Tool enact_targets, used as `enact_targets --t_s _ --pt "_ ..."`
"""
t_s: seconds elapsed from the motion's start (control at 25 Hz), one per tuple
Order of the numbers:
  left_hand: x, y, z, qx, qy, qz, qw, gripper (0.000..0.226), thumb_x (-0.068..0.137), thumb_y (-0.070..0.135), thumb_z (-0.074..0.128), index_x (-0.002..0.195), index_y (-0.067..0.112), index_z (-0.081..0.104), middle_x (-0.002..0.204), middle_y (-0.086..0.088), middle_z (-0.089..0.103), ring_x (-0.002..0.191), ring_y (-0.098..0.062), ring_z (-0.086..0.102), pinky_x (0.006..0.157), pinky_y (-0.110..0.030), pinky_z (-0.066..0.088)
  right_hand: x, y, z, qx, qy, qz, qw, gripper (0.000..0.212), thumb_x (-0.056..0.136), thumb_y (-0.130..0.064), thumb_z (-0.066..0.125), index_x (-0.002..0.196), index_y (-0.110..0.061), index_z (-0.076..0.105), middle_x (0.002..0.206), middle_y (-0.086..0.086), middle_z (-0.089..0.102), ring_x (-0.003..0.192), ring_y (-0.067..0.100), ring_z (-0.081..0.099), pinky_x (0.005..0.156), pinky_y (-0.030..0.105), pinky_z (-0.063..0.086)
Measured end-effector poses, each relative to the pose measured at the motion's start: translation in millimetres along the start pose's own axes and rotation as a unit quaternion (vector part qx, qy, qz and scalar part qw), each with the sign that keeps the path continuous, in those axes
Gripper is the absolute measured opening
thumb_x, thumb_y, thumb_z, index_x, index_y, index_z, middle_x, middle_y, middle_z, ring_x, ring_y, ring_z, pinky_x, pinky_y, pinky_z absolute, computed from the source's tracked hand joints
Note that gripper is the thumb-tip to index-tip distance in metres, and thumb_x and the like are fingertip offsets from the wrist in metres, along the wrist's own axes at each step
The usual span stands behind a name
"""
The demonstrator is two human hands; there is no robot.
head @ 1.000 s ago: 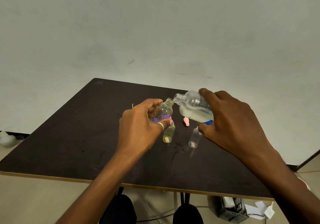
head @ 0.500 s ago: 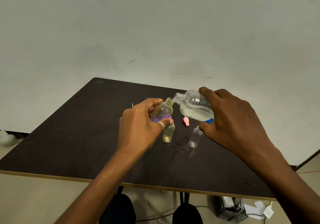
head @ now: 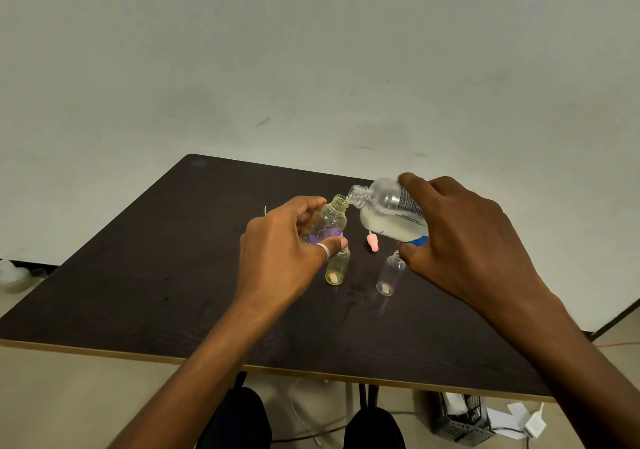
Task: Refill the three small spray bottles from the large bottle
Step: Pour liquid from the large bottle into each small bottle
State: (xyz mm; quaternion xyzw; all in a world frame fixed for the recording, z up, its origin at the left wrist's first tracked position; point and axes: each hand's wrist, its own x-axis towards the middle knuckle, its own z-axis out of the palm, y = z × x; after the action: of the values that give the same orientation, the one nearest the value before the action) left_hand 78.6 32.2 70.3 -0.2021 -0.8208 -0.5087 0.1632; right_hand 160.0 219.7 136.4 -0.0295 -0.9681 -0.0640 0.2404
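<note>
My right hand (head: pixel 460 240) grips the large clear bottle (head: pixel 388 213), tipped sideways with whitish liquid pooled in its lower half. Its open neck touches the mouth of a small yellowish bottle (head: pixel 332 218) with a purple print, held tilted above the table in my left hand (head: pixel 287 251). A second small yellowish bottle (head: pixel 337 265) stands on the dark table (head: pixel 173 275) just below my left fingers. A small clear bottle (head: pixel 389 277) stands to its right, under my right hand. All three small bottles have no caps on.
A pink spray cap (head: pixel 372 242) lies on the table between the two standing bottles. A thin pale tube (head: pixel 265 210) lies behind my left hand. Under the table's near edge are my knees, a white cable and a dark basket (head: pixel 460 421) with papers.
The large bottle has tilted a little further and its neck has closed the small gap to the held bottle's mouth. Both hands stay in about the same place.
</note>
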Motion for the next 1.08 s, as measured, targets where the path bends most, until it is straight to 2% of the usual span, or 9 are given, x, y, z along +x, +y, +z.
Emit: enact_targets --t_s 0.36,0.64,0.96,1.08 --pt "-0.5 1.0 -0.3 -0.002 -0.005 -0.006 1.000 0.065 0.069 0.043 0.084 0.129 0.027 0.063 0.117 0.006 0.071 0.099 -0.004 0.066 0.086 -0.023 0.056 0.2 -0.4 -0.7 -0.006 -0.001 -0.002 1.000 0.074 0.073 -0.037 0.072 0.139 -0.026 0.039 0.113 0.005 0.060 0.090 0.029 0.060 0.068 0.038 0.053" --pt "-0.8 0.8 -0.7 -0.014 0.000 -0.006 1.000 0.064 0.069 0.043 0.084 0.128 0.026 0.064 0.116 0.007 0.072 0.099 -0.005 0.067 0.087 -0.027 0.058 1.1 -1.3 -1.0 -0.006 -0.001 -0.003 1.000 0.073 0.074 -0.037 0.071 0.139 -0.026 0.040 0.114 0.005 0.060 0.091 0.028 0.060 0.069 0.035 0.050" --pt "0.1 -0.1 -0.7 -0.019 0.005 -0.004 1.000 0.064 0.068 0.043 0.085 0.127 0.027 0.064 0.114 0.009 0.072 0.092 0.002 0.064 0.083 -0.018 0.054 1.8 -2.1 -2.8 -0.005 0.000 -0.006 1.000 0.073 0.073 -0.037 0.070 0.138 -0.026 0.040 0.113 0.005 0.060 0.090 0.029 0.060 0.069 0.037 0.052" --pt "-0.1 -0.2 -0.6 -0.022 0.004 -0.004 1.000 0.064 0.068 0.043 0.085 0.126 0.027 0.065 0.113 0.009 0.072 0.093 0.000 0.066 0.084 -0.020 0.056 2.0 -2.0 -1.9 -0.006 0.003 -0.007 1.000 0.071 0.073 -0.037 0.070 0.137 -0.027 0.041 0.110 0.004 0.060 0.087 0.029 0.060 0.067 0.036 0.051"
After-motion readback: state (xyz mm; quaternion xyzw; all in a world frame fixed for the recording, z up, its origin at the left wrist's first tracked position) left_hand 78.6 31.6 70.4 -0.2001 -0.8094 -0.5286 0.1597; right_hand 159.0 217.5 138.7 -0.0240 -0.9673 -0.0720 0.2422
